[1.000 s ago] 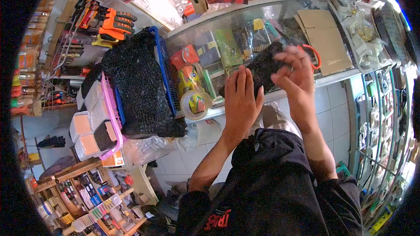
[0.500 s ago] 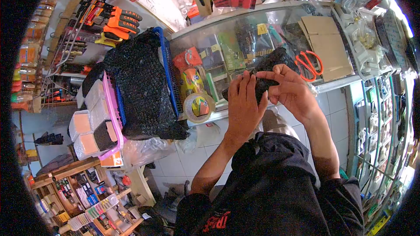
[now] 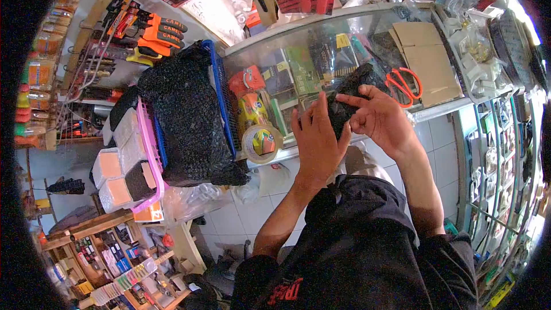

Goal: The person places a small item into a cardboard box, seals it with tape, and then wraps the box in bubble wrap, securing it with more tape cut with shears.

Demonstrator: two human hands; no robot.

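A black plastic-wrapped bundle [image 3: 340, 113] lies between my two hands at the front edge of the glass counter, with more black plastic [image 3: 363, 79] stretching up beyond it. My left hand [image 3: 319, 140] rests against the bundle's left side, fingers spread and pointing up. On the other side, my right hand [image 3: 380, 119] has its index finger stretched across the black plastic, while its other fingers are curled. Whether its thumb pinches any plastic is hard to tell. Orange-handled scissors [image 3: 405, 87] lie just right of the bundle, and a tape roll [image 3: 262, 143] sits to the left.
The glass counter [image 3: 247, 42] bears flat cardboard [image 3: 430, 60] at right. At left stand a blue basket [image 3: 221, 95] covered with black plastic and a pink basket [image 3: 150, 152] of wrapped blocks. Packaged tools hang at the back; shelves [image 3: 496, 166] stand on the right.
My left hand's fingers have spread and moved slightly left. My right hand's fingers have shifted, with the index finger now extended over the bundle. More of the black plastic shows between the hands.
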